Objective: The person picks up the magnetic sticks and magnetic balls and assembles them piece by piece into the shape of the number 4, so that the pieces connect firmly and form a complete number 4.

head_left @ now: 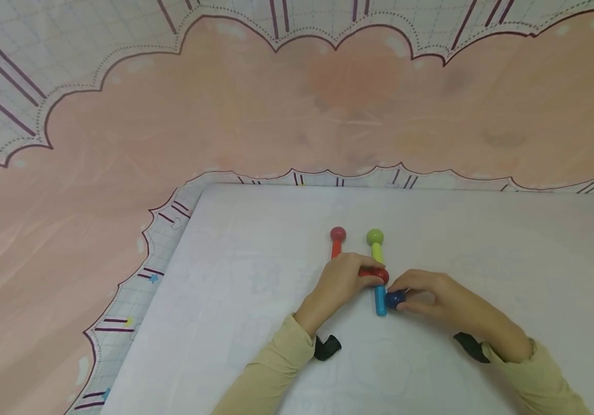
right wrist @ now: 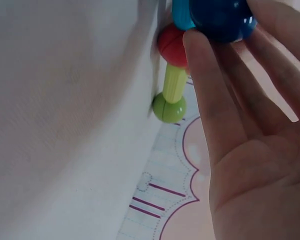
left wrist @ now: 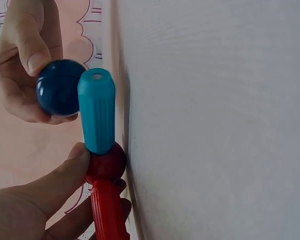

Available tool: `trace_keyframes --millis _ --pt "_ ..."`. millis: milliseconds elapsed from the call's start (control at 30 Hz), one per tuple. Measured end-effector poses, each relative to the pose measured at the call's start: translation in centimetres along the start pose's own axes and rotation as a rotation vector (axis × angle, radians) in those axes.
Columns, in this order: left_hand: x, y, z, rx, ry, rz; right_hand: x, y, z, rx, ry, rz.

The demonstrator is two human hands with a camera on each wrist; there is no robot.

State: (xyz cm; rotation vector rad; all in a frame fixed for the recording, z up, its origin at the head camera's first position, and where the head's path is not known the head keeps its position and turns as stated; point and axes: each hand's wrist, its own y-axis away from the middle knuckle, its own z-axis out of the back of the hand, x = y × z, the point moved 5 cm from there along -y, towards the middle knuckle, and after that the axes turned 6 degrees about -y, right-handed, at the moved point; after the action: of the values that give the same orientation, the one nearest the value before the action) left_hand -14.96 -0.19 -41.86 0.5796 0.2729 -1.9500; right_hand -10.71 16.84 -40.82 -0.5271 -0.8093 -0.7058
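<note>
My left hand (head_left: 342, 281) pinches a dark red ball (left wrist: 106, 164) between thumb and fingers. A light blue ribbed rod (left wrist: 97, 112) joins that ball and points towards me in the head view. A red rod (left wrist: 108, 210) meets the ball on its other side. With thumb and fingertips my right hand (head_left: 434, 291) holds a dark blue ball (head_left: 394, 299) beside the light blue rod's free end. A yellow-green rod (right wrist: 175, 83) runs from the red ball to a green ball (head_left: 375, 237). Left of these, a red rod (head_left: 336, 249) bears another red ball (head_left: 338, 234); my left hand hides its near end.
Everything lies on a white tabletop (head_left: 235, 276). A peach cloth with scalloped print (head_left: 255, 109) shows beyond its far and left edges. Black pieces (head_left: 327, 348) (head_left: 472, 347) show at both wrists, by the beige sleeves (head_left: 271, 363).
</note>
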Motion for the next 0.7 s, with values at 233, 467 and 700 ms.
trace_keyframes --millis 233,467,700 --pt "0.0 0.0 0.1 -0.001 0.003 0.005 0.1 0.3 -0.6 0.043 -0.006 -0.034" --pt "0.1 0.0 0.1 -0.006 0.002 0.009 0.3 0.4 -1.0 0.065 -0.013 0.002" --pt "0.2 -0.1 0.0 0.001 0.000 0.013 0.3 0.5 -1.9 0.103 -0.069 -0.001"
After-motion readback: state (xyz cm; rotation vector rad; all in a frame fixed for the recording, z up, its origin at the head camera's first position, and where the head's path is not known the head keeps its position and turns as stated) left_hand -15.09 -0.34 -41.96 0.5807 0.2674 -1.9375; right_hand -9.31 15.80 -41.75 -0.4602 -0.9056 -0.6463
